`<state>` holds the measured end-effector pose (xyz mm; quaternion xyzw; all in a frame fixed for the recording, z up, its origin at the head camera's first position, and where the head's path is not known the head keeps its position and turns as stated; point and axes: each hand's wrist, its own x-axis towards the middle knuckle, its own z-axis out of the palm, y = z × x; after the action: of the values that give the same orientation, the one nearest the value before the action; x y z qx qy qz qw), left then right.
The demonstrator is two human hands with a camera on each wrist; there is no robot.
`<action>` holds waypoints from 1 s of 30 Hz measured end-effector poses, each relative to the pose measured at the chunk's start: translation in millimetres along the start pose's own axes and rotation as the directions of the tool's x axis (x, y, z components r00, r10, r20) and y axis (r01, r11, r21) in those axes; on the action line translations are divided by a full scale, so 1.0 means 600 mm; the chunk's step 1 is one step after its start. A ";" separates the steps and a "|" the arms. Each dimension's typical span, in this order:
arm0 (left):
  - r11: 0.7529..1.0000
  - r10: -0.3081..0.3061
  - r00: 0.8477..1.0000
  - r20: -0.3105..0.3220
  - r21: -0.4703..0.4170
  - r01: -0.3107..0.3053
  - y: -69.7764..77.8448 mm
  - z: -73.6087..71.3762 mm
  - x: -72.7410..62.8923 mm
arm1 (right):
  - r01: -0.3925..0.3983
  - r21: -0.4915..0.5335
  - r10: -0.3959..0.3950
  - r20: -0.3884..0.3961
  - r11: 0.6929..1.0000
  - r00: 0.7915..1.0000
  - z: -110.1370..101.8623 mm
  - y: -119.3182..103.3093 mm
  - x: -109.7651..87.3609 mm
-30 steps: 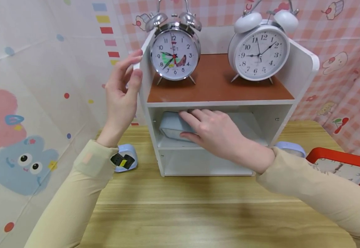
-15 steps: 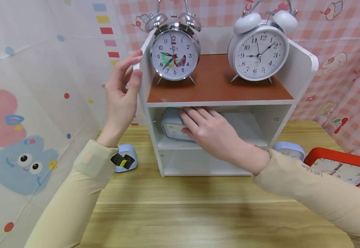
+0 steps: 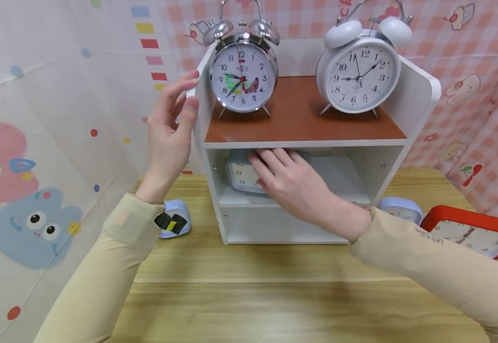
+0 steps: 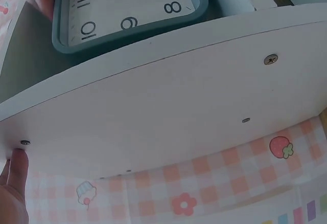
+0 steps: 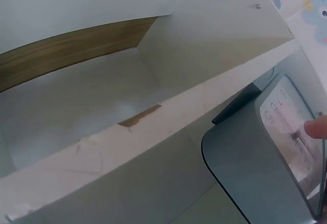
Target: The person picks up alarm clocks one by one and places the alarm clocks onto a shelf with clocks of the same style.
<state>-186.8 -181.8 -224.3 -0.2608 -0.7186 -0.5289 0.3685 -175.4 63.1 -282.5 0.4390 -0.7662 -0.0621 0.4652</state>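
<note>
A grey-blue rounded-square clock [image 3: 240,177] stands on the middle shelf of a small white shelf unit [image 3: 300,144], at its left end. My right hand [image 3: 293,183] grips it, fingers over the top and thumb on the dial; the hand covers its right part in the head view. The right wrist view has the clock's side [image 5: 250,162] close to the shelf board, with a thumb [image 5: 316,128] over its face. At the unit's upper left, my left hand [image 3: 169,136] touches the side panel [image 4: 153,96] with its fingertips, fingers loosely bent.
On the brown top shelf [image 3: 300,121] stand a silver twin-bell clock [image 3: 243,78] and a white one [image 3: 362,78]. A small blue clock [image 3: 179,209] is left of the unit. To the right are a lilac-blue clock [image 3: 403,205] and a red clock [image 3: 473,219].
The grey-blue clock has turned from tilted back to more upright, its numbered dial now facing forward. My right hand has shifted slightly with it; my left hand stays at the panel.
</note>
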 end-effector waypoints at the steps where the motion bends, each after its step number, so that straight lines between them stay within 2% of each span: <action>1: 1.000 -0.001 1.000 0.000 0.001 0.001 0.000 0.000 0.000 | 0.004 -0.015 -0.004 0.002 1.000 1.000 0.001 0.000 0.000; 9: 1.000 0.005 1.000 0.000 0.009 -0.005 -0.001 0.002 0.001 | 0.052 -0.093 -0.048 0.040 0.994 0.998 0.006 0.000 -0.008; 30: 1.000 0.011 1.000 -0.017 -0.002 -0.011 -0.002 0.002 -0.001 | -0.018 -0.025 0.021 0.157 1.000 0.987 0.021 -0.005 0.008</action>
<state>-187.8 -181.1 -225.9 -0.2608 -0.7132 -0.5300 0.3773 -184.2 54.0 -288.1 0.4197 -0.8039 -0.1009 0.4091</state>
